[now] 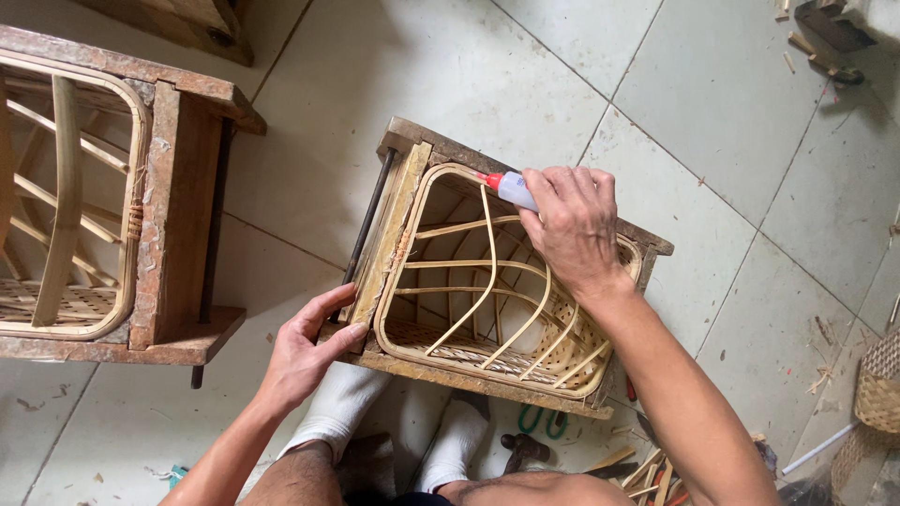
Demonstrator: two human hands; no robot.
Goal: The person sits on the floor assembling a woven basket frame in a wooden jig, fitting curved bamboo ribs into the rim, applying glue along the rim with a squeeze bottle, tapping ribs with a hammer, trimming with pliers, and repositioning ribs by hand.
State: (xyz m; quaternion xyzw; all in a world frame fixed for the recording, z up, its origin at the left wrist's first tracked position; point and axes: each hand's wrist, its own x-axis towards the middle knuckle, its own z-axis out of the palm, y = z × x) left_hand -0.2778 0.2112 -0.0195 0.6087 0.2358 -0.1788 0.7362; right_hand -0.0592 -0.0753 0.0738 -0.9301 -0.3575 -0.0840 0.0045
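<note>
The basket [497,290] is pale, smooth cane set in a rough, weathered wooden mould [412,159]. Beside the mould's left edge runs a dark rod [367,215], probably metal. The glue bottle [511,187] above the basket looks like glossy plastic.

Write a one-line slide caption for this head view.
Right hand tips a small red-capped glue bottle onto a bamboo basket rim inside a wooden mould frame steadied by the left hand.

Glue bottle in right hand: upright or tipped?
Tipped. The right hand holds the glue bottle nearly flat, its red nozzle pointing left at the bamboo basket's rim.
</note>
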